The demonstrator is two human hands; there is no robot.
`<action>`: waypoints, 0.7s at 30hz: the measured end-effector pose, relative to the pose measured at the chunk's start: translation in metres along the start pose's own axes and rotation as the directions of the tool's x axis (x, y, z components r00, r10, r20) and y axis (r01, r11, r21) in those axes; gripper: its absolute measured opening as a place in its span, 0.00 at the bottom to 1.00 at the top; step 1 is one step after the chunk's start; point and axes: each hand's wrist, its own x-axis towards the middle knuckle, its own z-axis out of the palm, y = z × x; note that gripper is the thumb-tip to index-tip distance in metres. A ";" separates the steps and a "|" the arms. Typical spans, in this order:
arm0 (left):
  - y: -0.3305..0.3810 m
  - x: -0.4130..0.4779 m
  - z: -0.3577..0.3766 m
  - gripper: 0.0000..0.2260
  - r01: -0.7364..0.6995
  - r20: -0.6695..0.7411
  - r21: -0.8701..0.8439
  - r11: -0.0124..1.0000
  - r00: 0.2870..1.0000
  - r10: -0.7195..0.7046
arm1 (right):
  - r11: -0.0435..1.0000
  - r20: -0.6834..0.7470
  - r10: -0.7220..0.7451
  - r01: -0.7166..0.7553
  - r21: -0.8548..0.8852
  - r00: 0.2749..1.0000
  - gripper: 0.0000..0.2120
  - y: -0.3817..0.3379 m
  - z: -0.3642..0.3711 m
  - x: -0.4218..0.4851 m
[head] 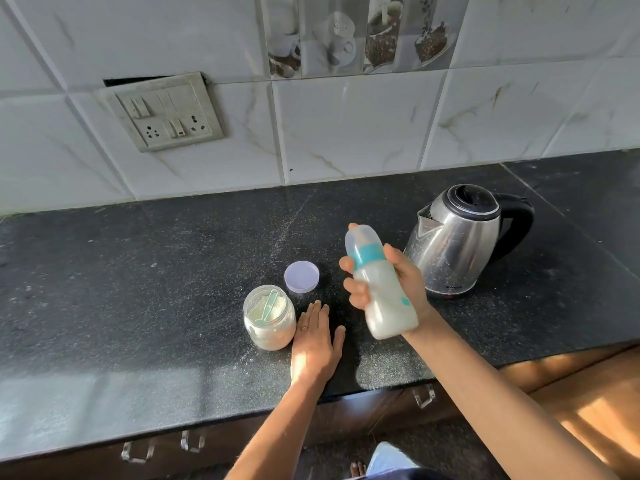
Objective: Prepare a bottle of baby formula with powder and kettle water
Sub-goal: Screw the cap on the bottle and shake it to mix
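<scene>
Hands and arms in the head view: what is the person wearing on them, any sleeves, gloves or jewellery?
The left hand wears one thin band ring on a finger. The right hand shows none where visible. No gloves, watch or bracelet show. The left forearm and right forearm are bare to the frame edge, no sleeve in view.

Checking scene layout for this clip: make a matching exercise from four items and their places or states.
Things: 1 baby bottle; 2 scoop; 3 jar lid; 4 kettle.
States: A lying flat on the counter; B tilted in the right hand; C inside the powder jar; D standing farthest right.
Pairs: 1-B, 2-C, 3-A, 4-D.
</scene>
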 end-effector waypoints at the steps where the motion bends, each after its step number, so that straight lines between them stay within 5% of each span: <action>1: 0.000 0.000 0.000 0.25 0.001 -0.001 -0.001 1.000 1.000 -0.001 | 0.999 -0.001 -0.018 0.018 -0.037 1.000 0.26 -0.002 0.001 0.001; 10: 0.001 0.001 -0.001 0.25 0.009 0.009 0.001 1.000 1.000 -0.009 | 0.995 -0.150 -0.044 0.030 -0.091 0.988 0.31 -0.005 -0.007 0.000; 21: -0.001 0.001 0.001 0.25 0.010 0.006 -0.010 1.000 1.000 -0.010 | 0.994 0.151 0.013 0.004 -0.111 0.988 0.31 -0.003 0.007 -0.001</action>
